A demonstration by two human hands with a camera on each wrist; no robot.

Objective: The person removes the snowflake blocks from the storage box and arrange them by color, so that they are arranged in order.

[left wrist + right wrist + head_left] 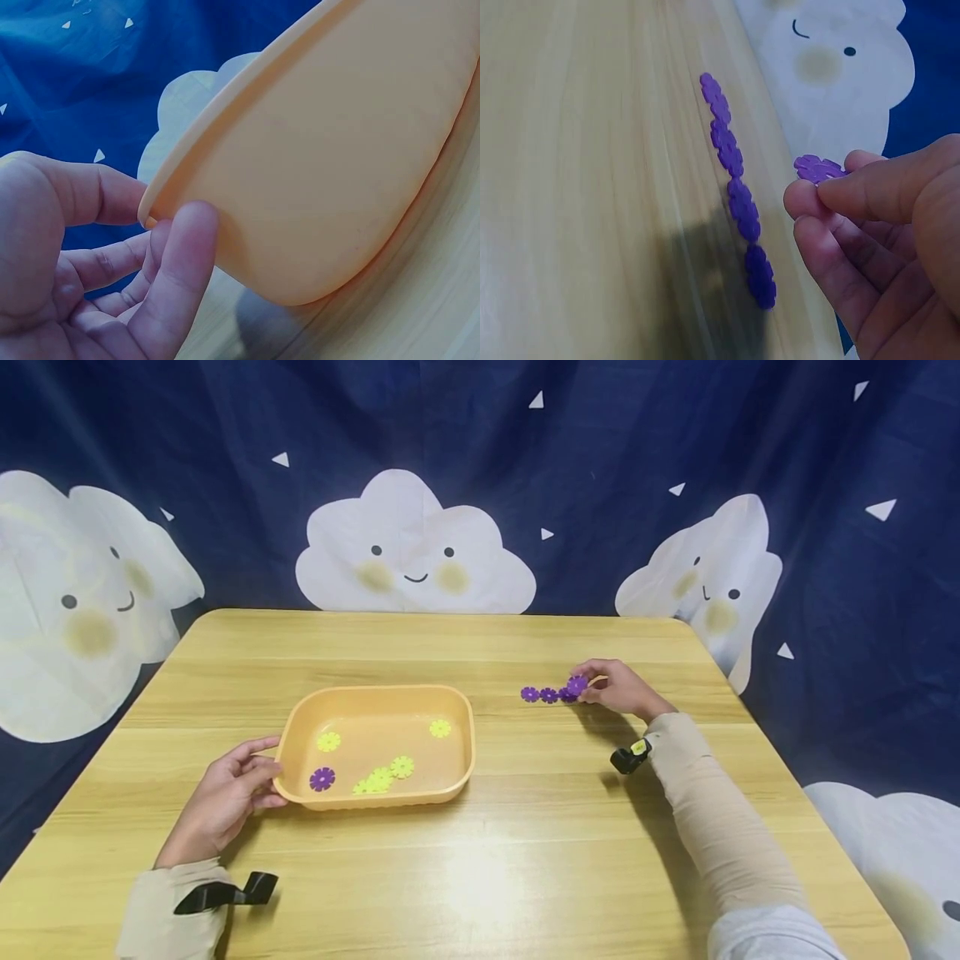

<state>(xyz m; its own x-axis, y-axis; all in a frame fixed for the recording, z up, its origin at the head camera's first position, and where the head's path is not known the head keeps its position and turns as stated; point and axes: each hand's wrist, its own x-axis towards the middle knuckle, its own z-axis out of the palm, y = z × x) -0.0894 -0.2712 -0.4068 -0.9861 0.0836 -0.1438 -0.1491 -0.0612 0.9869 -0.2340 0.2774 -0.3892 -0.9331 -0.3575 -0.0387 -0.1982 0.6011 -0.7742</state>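
In the head view my left hand (231, 789) grips the left end of an orange plastic tray (471, 752). The left wrist view shows the thumb and fingers about the rim of the tray (300, 172). Inside the tray lie several yellow snowflake discs (402, 767) and one purple snowflake disc (322, 779). My right hand (617, 687) pinches another purple snowflake disc (819, 168) between thumb and fingertips. That disc is above the table, beside a row of several purple snowflake discs (742, 210) lying end to end on the wood.
The wooden table (480, 860) has a rounded far edge against a dark blue curtain (585, 460) with clouds on it. Black wrist mounts (630, 757) sit on both sleeves. The row of discs lies right of the tray.
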